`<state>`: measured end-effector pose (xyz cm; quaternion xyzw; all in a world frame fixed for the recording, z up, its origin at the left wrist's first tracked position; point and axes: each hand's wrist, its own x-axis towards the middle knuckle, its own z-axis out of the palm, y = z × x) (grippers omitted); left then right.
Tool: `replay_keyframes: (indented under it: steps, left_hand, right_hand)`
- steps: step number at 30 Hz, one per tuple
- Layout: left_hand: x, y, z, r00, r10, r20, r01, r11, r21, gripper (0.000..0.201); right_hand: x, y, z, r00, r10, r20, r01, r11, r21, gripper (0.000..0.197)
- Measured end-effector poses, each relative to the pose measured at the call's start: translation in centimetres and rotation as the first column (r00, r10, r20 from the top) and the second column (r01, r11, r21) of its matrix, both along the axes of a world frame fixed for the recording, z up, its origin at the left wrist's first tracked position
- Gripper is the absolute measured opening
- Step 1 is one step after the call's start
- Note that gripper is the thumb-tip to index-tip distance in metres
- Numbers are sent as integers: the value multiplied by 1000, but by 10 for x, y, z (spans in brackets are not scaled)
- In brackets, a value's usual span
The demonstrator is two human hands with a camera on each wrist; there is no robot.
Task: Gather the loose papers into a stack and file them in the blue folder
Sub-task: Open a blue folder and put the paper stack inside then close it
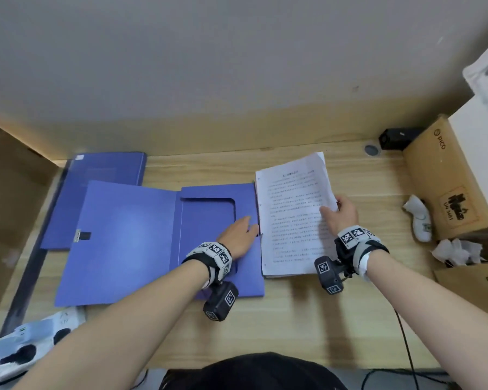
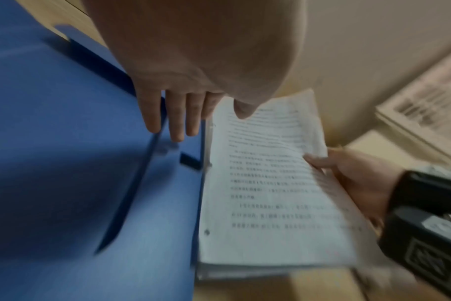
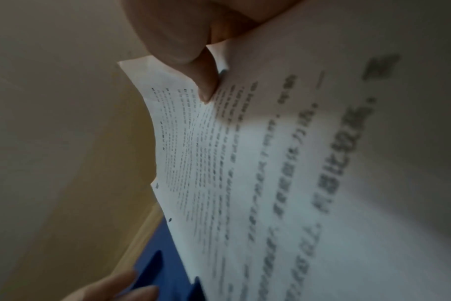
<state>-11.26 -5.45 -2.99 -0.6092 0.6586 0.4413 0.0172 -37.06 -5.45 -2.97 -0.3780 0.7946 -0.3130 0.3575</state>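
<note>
An open blue folder [image 1: 130, 243] lies flat on the wooden desk, its pocket half on the right. My left hand [image 1: 238, 237] rests on that pocket with straight fingers [image 2: 176, 122] and holds nothing. Right of the folder [image 2: 65, 163] is a stack of printed white papers [image 1: 290, 218], its right edge lifted off the desk. My right hand [image 1: 340, 213] pinches that edge, thumb on top of the papers [image 3: 270, 183]. In the left wrist view the stack [image 2: 265, 193] stands against the folder's right edge.
A second, closed blue folder [image 1: 102, 175] lies behind the open one. Cardboard boxes [image 1: 445, 181] stand at the right, with a white controller [image 1: 419, 218] and crumpled tissue [image 1: 457, 250] beside them. A power strip [image 1: 20, 350] sits at the near left. A wall rises behind the desk.
</note>
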Motion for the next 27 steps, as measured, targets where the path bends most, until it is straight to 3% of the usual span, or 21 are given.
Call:
replay_keyframes:
  steps: [3, 6, 15, 17, 20, 23, 27]
  left_hand:
    - [25, -19, 10, 969, 238, -59, -235, 970, 59, 63]
    - [45, -33, 14, 902, 416, -112, -400, 906, 138, 76]
    - [75, -43, 13, 859, 442, -258, -388, 891, 235, 95]
    - [79, -49, 17, 853, 448, -267, -391, 889, 239, 89]
    - [84, -58, 29, 807, 476, -349, -420, 879, 226, 61]
    - [98, -64, 38, 698, 562, -444, -512, 825, 239, 60]
    - [123, -61, 48, 496, 708, -503, -573, 702, 423, 64]
  right_hand:
    - [22, -22, 19, 999, 28, 21, -26, 997, -67, 28]
    - [44, -35, 32, 997, 70, 27, -67, 993, -99, 28]
    - [76, -64, 70, 991, 89, -95, -104, 980, -170, 22]
    - [87, -73, 81, 991, 93, -94, -111, 972, -208, 24]
    - [106, -82, 90, 992, 120, -43, -127, 961, -245, 24]
    - [126, -82, 89, 987, 134, 84, -110, 964, -243, 25]
    - [152, -72, 76, 962, 106, 253, -57, 980, -192, 32]
